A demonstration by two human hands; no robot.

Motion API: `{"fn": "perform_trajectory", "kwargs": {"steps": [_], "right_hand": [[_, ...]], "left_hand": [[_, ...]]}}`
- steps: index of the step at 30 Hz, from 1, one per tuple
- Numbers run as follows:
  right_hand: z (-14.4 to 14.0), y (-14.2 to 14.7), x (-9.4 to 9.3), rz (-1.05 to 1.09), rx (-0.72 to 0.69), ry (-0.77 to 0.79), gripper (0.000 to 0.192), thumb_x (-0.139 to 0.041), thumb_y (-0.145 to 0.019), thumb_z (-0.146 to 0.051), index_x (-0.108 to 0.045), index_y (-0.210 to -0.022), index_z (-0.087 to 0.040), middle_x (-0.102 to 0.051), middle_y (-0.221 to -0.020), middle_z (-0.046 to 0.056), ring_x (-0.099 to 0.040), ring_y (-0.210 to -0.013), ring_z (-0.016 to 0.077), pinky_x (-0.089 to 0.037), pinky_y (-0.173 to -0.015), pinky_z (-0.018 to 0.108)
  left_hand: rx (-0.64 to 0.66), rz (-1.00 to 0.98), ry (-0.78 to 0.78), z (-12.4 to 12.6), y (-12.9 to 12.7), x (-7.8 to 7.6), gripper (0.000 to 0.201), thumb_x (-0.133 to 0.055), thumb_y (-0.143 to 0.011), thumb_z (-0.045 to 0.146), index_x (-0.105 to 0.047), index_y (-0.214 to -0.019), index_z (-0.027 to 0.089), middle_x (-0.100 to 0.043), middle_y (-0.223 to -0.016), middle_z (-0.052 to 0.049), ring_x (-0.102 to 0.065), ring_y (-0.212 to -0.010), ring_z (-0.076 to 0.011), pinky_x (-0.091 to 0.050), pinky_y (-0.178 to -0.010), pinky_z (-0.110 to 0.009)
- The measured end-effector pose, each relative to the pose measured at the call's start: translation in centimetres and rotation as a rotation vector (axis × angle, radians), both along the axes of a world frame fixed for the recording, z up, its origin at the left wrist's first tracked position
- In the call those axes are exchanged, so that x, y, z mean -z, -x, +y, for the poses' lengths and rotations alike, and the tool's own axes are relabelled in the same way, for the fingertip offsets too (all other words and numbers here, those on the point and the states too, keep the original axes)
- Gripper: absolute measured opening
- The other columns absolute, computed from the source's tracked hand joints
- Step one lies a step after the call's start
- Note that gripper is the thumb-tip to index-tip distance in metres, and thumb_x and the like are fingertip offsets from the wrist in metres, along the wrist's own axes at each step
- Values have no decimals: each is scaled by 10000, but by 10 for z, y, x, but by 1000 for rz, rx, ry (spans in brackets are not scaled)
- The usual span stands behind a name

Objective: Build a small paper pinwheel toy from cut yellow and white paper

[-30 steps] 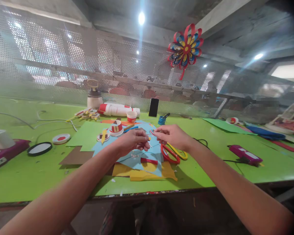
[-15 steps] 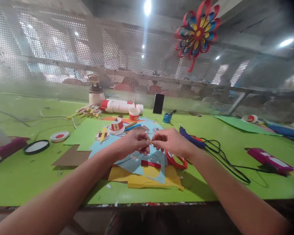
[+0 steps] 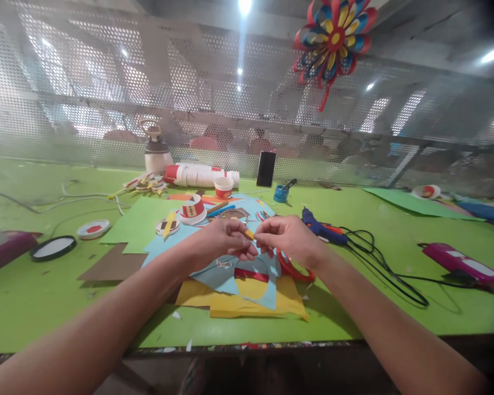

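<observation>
**2 hands pinch a small yellow paper piece above a pile of cut sheets**

The left hand (image 3: 226,241) and the right hand (image 3: 288,238) meet over the middle of the green table (image 3: 45,307). Between them sits a small yellow paper piece (image 3: 250,234), held just above the paper pile. The left hand's fingers are curled narrow, with thumb and forefinger closed on the piece; the right hand's fingertips (image 3: 260,240) are pinched together at its other end, touching it.

Directly under the hands lie light blue paper sheets (image 3: 234,280) on top of yellow paper sheets (image 3: 251,304), with a red strip (image 3: 251,273) lying on the blue. Red-handled scissors (image 3: 294,267) rest just beside the right wrist, partly hidden by the hand. To the right of them a blue glue gun (image 3: 323,227) lies on the table, its black cord (image 3: 387,269) looping away toward the right edge.

Behind the hands stand a red-and-white paper cup (image 3: 223,187), a dark phone (image 3: 266,169) propped upright and a small blue pot (image 3: 280,193). A brown sheet (image 3: 111,266) lies left of the pile. A red, blue and yellow paper flower (image 3: 333,38) hangs on the perforated screen above.
</observation>
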State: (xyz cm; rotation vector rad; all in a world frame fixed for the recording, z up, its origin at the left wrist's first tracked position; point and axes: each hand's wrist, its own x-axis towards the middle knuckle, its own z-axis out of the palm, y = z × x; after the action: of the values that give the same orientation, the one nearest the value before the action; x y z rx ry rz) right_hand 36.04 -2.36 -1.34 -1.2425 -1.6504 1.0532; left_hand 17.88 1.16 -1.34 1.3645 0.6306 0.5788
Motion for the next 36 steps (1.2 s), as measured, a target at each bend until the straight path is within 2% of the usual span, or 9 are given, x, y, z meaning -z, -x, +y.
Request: {"fn": "perform_trajectory", "kwargs": {"steps": [5, 12, 21, 26, 36], "right_hand": [[-2, 2, 1, 206, 5, 36, 205, -714, -671, -322, -630, -701, -137, -613, -578, -8, -544, -516, 92, -448, -498, 237], [-6, 7, -2, 257, 26, 42, 214, -729, -651, -322, -616, -689, -144, -611, -596, -10, -550, -541, 94, -438, -508, 237], [-6, 5, 0, 141, -10, 58, 232, -710, -678, -342, -613, -750, -144, -618, -605, -2, -556, -541, 102, -453, -515, 243], [-6, 6, 2, 70, -48, 74, 231, -691, -702, -363, -619, -743, -147, -620, -634, 6, -541, -538, 99, -453, -514, 245], [-4, -2, 5, -79, -89, 92, 181, -652, -731, -321, -618, -691, -148, -628, -601, 7, -532, -504, 103, -442, -511, 255]], "left_hand": [[-36, -84, 41, 3, 0, 4, 147, -670, -739, 219, -573, -769, 113, -688, -715, -85, -635, -659, -141, -464, -640, -268], [-80, -76, -23, 2, 0, 3, 148, -662, -747, 237, -571, -760, 120, -657, -670, -48, -602, -634, -119, -430, -591, -241], [-67, 25, -139, 0, 0, 0, 144, -657, -735, 234, -562, -702, 132, -642, -616, -31, -570, -548, -102, -418, -562, -245], [-73, 77, -110, 1, -1, 1, 81, -617, -736, 153, -564, -678, 136, -650, -603, -35, -592, -549, -115, -429, -558, -252], [14, 129, -127, 0, -1, 3, 112, -624, -743, 200, -587, -672, 122, -655, -596, -42, -576, -521, -106, -452, -558, -257]]}}
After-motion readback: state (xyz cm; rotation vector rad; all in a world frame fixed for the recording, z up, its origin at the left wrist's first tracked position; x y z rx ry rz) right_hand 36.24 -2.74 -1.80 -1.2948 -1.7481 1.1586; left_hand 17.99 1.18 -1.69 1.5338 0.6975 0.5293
